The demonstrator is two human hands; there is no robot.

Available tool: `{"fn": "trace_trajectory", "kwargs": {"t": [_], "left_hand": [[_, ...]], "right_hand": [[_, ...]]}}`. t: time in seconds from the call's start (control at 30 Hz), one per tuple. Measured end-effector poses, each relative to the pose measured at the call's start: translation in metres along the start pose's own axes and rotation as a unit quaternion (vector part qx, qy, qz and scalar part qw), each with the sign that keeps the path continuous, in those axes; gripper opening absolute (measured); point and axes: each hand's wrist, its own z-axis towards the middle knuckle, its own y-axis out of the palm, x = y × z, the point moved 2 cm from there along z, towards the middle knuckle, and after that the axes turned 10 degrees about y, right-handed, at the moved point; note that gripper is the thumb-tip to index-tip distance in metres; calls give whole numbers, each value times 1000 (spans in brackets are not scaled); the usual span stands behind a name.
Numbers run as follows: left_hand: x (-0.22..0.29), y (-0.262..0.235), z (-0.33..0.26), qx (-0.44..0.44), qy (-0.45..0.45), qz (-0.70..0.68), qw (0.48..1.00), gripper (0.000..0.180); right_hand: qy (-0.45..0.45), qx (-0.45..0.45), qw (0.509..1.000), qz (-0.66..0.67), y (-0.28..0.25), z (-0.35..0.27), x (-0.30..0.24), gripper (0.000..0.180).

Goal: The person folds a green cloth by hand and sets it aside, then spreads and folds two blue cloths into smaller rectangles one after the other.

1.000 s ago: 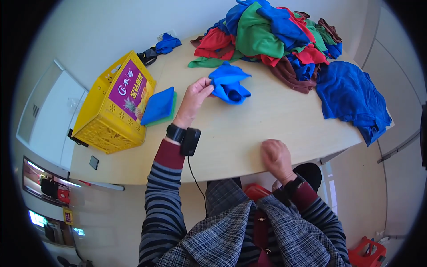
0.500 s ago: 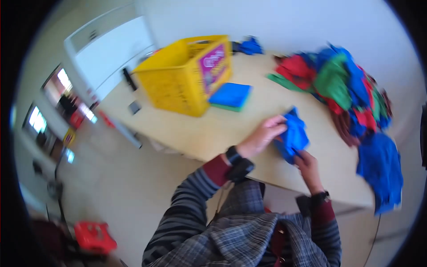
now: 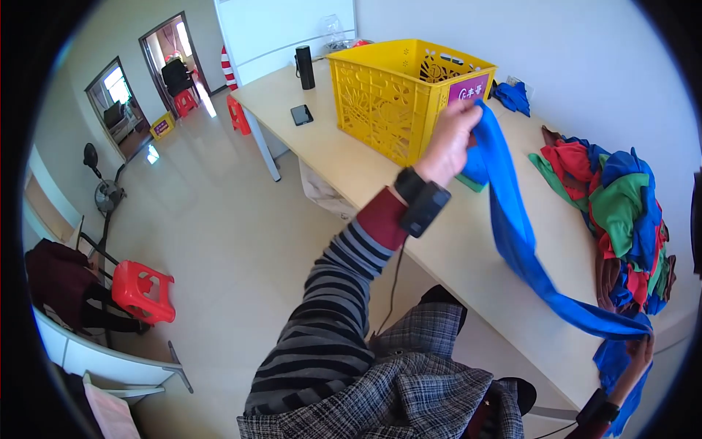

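Note:
A long blue cloth (image 3: 512,227) is stretched between my hands, slanting across the table from upper left to lower right and sagging in the middle. My left hand (image 3: 451,140) is raised in front of the yellow crate, its fingers pinched on one end. Far to the right, at the table's edge, my right hand (image 3: 638,356) grips the other end. Behind the left hand, folded blue and green cloths (image 3: 474,174) lie stacked beside the crate, mostly hidden. Another blue cloth (image 3: 608,360) hangs over the table edge by my right hand.
The yellow plastic crate (image 3: 376,110) stands at the back of the table (image 3: 468,245). A heap of red, green, blue and brown cloths (image 3: 618,201) lies at the right. Left of the crate are a phone (image 3: 301,115) and a black cylinder (image 3: 304,67). A red stool (image 3: 144,291) stands on the floor.
The bunched blue cloth is now drawn out into a long strip. My left hand has risen towards the crate; my right has moved far right and down. The view has turned left.

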Motion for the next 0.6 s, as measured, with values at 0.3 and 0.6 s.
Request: {"fn": "trace_trajectory", "kwargs": {"t": [0.3, 0.6], "left_hand": [[-19, -35, 32, -37, -49, -88, 994, 24], [-22, 45, 62, -83, 41, -97, 991, 18]], "right_hand": [[74, -87, 993, 7, -50, 38, 7, 27], [-31, 73, 995, 55, -64, 29, -56, 37]]}}
